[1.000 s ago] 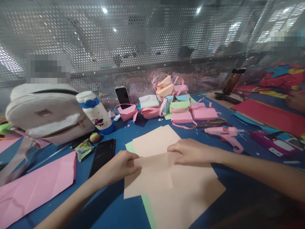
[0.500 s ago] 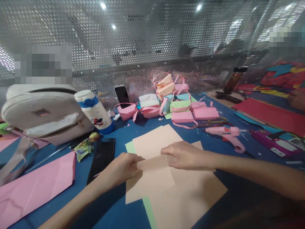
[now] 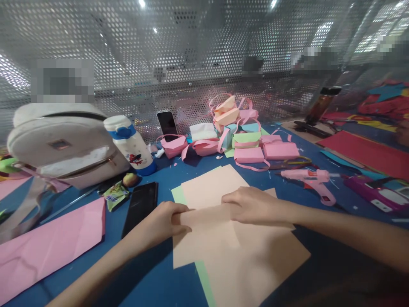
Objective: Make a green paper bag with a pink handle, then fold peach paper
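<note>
A strip-like folded edge of a peach paper sheet (image 3: 206, 221) runs between my two hands. My left hand (image 3: 164, 224) is closed on its left end, thumb below and fingers curled above. My right hand (image 3: 252, 205) is closed on the other end, fingertips pressed down on the fold. Beneath lie more peach sheets (image 3: 214, 181), with a light green sheet (image 3: 205, 279) peeking out at their edges. The fingertips of my right hand are partly hidden.
Pink paper bags (image 3: 249, 155) line the back. A glue gun (image 3: 315, 179) and purple device (image 3: 377, 194) lie right. Left are a black phone (image 3: 140, 204), snack packet (image 3: 115, 196), bottle (image 3: 134, 147), backpack (image 3: 64, 147) and pink paper (image 3: 57, 247). Another phone (image 3: 168, 124) leans against the mesh.
The view has shifted slightly, so the table's things appear a little to the right. My hands keep hold of the peach paper, with the left fingers slightly moved along its edge.
</note>
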Demonstrator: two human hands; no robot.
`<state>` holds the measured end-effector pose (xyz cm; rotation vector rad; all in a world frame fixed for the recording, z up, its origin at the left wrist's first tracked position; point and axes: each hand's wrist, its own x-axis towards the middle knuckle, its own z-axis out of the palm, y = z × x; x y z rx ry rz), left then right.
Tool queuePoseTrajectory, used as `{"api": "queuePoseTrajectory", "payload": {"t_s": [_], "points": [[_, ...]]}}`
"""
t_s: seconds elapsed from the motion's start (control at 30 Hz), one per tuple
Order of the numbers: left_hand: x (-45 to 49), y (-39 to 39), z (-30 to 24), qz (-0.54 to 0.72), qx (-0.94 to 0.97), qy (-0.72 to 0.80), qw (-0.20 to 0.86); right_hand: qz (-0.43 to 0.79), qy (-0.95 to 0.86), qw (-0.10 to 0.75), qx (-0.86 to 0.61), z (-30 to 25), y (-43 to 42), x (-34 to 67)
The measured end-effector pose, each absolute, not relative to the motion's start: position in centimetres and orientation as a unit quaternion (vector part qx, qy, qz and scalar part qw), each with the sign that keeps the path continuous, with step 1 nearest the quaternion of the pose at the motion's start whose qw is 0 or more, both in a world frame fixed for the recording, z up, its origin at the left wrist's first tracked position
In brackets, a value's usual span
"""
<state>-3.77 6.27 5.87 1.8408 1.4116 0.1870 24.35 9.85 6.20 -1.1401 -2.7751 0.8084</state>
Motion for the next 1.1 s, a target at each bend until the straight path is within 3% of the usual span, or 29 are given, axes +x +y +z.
{"api": "queuePoseTrajectory", "payload": {"t_s": [0.17, 0.3, 0.6, 0.97, 1.1], "points": [[-4.2, 4.7, 5.8, 0.247, 0.607, 0.570, 0.496, 0.442, -0.804, 0.100, -0.385, 6.2, 10.3, 25.4], [-3.4, 3.5, 5.8, 0.363, 0.509, 0.527, 0.576, 0.521, -0.751, 0.164, -0.371, 5.5, 10.4, 25.9], [-3.1, 3.6, 5.9, 0.383, 0.511, 0.490, 0.594, 0.562, -0.729, 0.188, -0.342, 5.0, 10.2, 26.0], [-3.0, 3.5, 5.2, 0.369, 0.499, 0.508, 0.597, 0.534, -0.757, 0.152, -0.345, 4.6, 10.2, 25.8], [-2.4, 3.6, 4.6, 0.364, 0.485, 0.519, 0.603, 0.574, -0.729, 0.158, -0.338, 5.0, 10.4, 24.8]]}}
